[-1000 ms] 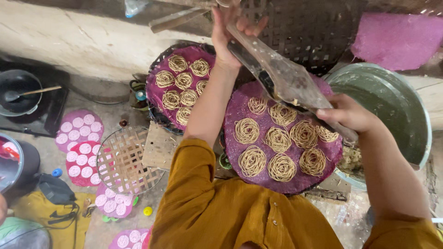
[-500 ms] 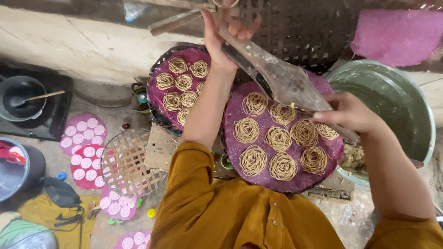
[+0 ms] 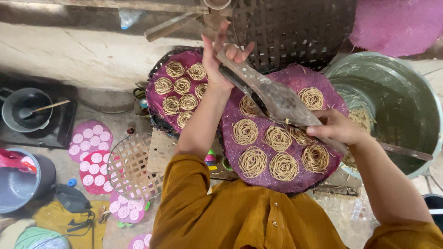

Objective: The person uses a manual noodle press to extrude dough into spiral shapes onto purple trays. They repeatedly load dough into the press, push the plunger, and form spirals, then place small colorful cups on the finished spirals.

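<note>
My left hand (image 3: 220, 60) is raised and grips the upper end of a long grey metal press lever (image 3: 277, 97). My right hand (image 3: 336, 126) holds the lever's lower end. The lever slants across a round purple mat (image 3: 272, 176) that carries several coiled noodle nests (image 3: 253, 161). My mustard-coloured sleeves and shirt fill the bottom of the view. A second purple mat (image 3: 157, 97) with several noodle nests lies behind and to the left, on a dark woven tray.
A large green tub (image 3: 406, 110) stands at the right. A bare woven bamboo tray (image 3: 134, 166) and pink mats with white discs (image 3: 90, 140) lie on the floor at the left. A dark pot with a spoon (image 3: 25, 110) and a grey bucket (image 3: 18, 184) sit far left.
The view has shifted slightly and the lever has tilted a little lower at my right hand. Both hands keep their hold on it.
</note>
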